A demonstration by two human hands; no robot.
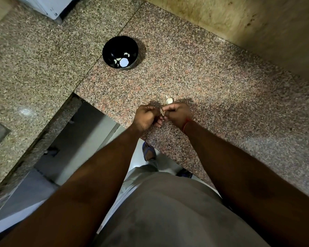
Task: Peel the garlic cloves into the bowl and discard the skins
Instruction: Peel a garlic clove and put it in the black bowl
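Garlic is being worked at the near edge of a speckled granite bench point(212, 82). A single garlic clove point(162, 112) is held between the two hands, which are brought together just above the bench edge. The left hand point(145, 117) is seen with its fingers curled inward, its fingertips pinching the clove from the left. The right hand point(177, 114) is likewise curled, its thumb and forefinger closed on the same clove from the right, so that the two sets of fingers almost touch. A thin pale strip of skin is seen on the clove between the fingertips; whether it is partly lifted cannot be told. A red thread point(185, 124) is worn around the right wrist.

Just beyond the right hand, two small pale garlic pieces point(169, 99) lie on the bench, close together; whether they are cloves or loose skins cannot be told.

A black bowl point(112, 45) stands upright farther back on the bench, well apart from the hands and to their left. Several peeled cloves point(122, 58) are seen lying in its bottom, beside a bright round reflection.

The bench is L-shaped, with a seam running diagonally past the bowl. A tiled wall point(248, 20) rises at the right rear. A white appliance point(46, 7) is partly seen at the upper left corner. Below the bench edge, a foot in a blue sandal point(148, 151) is seen on a pale floor.
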